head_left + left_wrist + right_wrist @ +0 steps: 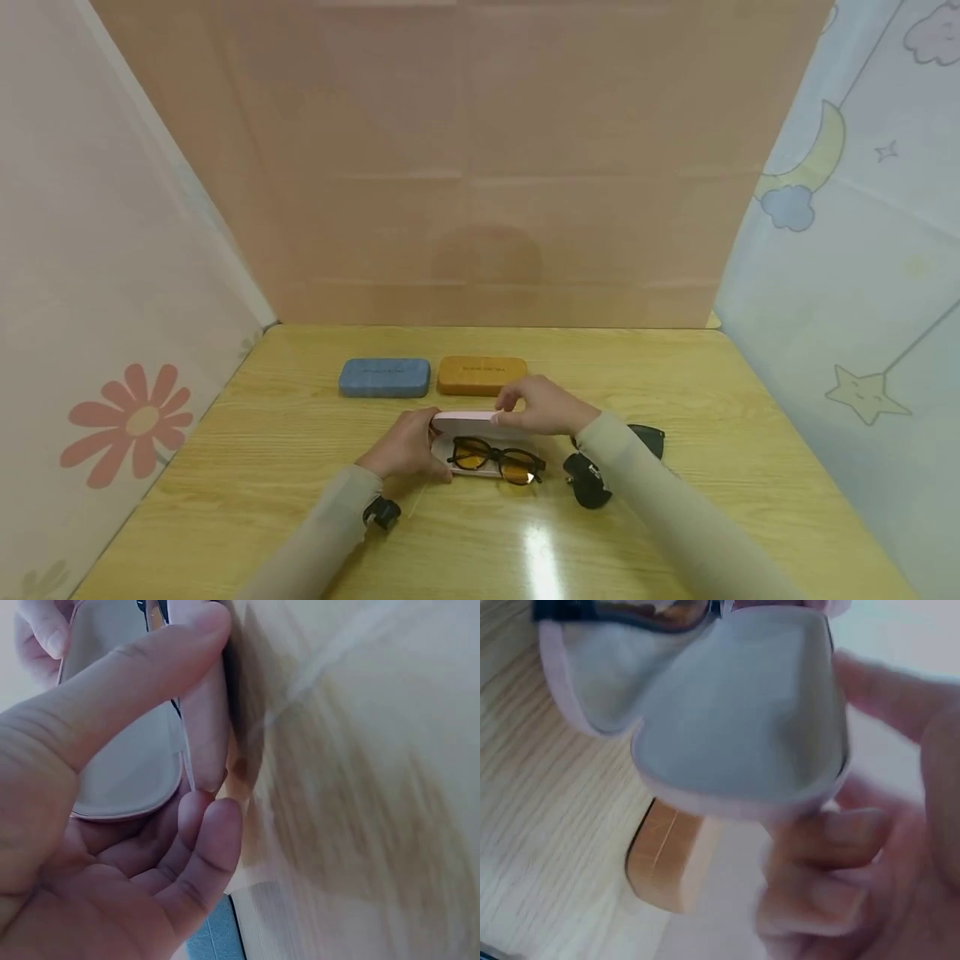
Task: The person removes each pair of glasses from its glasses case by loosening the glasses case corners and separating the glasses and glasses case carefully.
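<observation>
A pink glasses case (pixel 465 421) stands with its lid raised at the middle of the table. Glasses (pixel 498 457) with black frames and orange lenses lie in its lower half, their right side reaching over the front rim. My left hand (pixel 407 447) grips the left end of the case, its thumb across the lower half (pixel 206 712) and its fingers curled at the end. At the lid (pixel 742 712), my right hand (pixel 543 406) pinches the upper edge between thumb and fingers. Part of the glasses is cut off in both wrist views.
Behind the pink case lie a blue case (pixel 385 377) and an orange case (pixel 480 375), both closed. Dark objects, one by the right forearm (pixel 648 439) and one below the right wrist (pixel 588 487), are partly hidden. Fabric walls (pixel 465 167) surround the table (pixel 247 500).
</observation>
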Motion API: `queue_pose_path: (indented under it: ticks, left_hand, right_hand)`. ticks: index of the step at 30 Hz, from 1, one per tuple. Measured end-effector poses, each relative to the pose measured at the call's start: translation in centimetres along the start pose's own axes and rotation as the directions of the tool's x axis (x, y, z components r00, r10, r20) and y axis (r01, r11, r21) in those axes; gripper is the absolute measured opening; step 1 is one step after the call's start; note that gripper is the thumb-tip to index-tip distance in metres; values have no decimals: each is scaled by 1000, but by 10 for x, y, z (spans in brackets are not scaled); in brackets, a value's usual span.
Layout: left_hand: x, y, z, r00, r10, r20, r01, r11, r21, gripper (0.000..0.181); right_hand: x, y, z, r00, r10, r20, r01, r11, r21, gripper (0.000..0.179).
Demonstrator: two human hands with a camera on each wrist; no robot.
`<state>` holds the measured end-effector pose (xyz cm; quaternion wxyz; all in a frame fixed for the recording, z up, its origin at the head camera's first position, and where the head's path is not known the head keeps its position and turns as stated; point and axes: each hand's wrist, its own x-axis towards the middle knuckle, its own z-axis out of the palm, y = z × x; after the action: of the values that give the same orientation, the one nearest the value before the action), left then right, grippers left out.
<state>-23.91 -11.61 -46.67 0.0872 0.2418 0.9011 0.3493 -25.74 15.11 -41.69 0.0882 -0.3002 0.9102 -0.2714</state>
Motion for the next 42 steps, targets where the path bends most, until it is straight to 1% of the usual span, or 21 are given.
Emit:
queue_pose_path:
  ticks: [2,3,4,5,6,8,11,13,18,23,26,28,31,34,37,40,42]
  left_hand:
    - [0,1,0,1000,-7,0,7,1000,-5,74]
    - [-1,2,0,1000,-13,-2,13,1000,-9,74]
    - [-1,2,0,1000,-17,-3,17,1000,-8,73]
    - [-1,3,0,1000,-19,-5,19,1000,-15,73]
    - [-1,3,0,1000,-25,-7,25,1000,-14,73]
    - [0,3,0,999,-32,-10,32,999,-17,73]
    - [0,3,-1,999,-34,-9,34,999,-17,74]
    - [1,3,-1,999,-40,-8,40,999,-13,74]
    - [1,4,-1,998,-55,-2,55,998,-19,73]
    - [0,5,-2,998,-62,-3,62,998,-5,73]
    - [0,6,-3,999,-53,-8,53,999,6,74]
    - [0,6,-3,999,-54,-7,54,999,5,74]
    - [-2,4,-4,998,-58,-7,58,998,-1,76]
    - [-4,0,-6,997,-83,-6,83,996,-15,77]
    - [-7,-5,-10,995,-99,-18,99,995,-18,77]
    - [-9,-10,-14,993,-113,-38,112,994,-12,78]
    - [-11,-14,-17,991,-121,-51,121,993,-3,78]
  right_hand:
    - [-5,-6,2,995,9,-99,-17,997,-80,23]
    - [-8,-10,3,990,1,-140,-18,993,-120,23]
    - [-11,-14,5,985,-14,-171,-15,985,-170,23]
    - [-14,-18,8,982,-25,-186,-15,977,-211,23]
    - [-16,-22,10,981,-42,-190,-7,969,-248,21]
    - [-21,-29,17,984,-57,-166,3,952,-305,17]
    - [-24,-33,27,992,-31,-122,-11,944,-331,17]
    - [-24,-32,33,995,4,-104,-38,945,-326,22]
    - [-20,-30,42,995,70,-67,-85,964,-250,48]
    - [-16,-30,42,993,117,0,-115,975,-188,51]
    - [-14,-30,42,991,131,22,-125,979,-163,51]
    - [-13,-31,41,991,131,29,-125,981,-150,52]
    - [-15,-30,39,993,108,38,-102,985,-136,52]
    - [-18,-30,36,996,79,45,-72,989,-132,52]
    - [-23,-29,30,998,45,50,-38,991,-130,49]
    - [-27,-25,24,998,32,56,-24,992,-126,39]
    - [-30,-22,20,997,36,64,-29,993,-119,30]
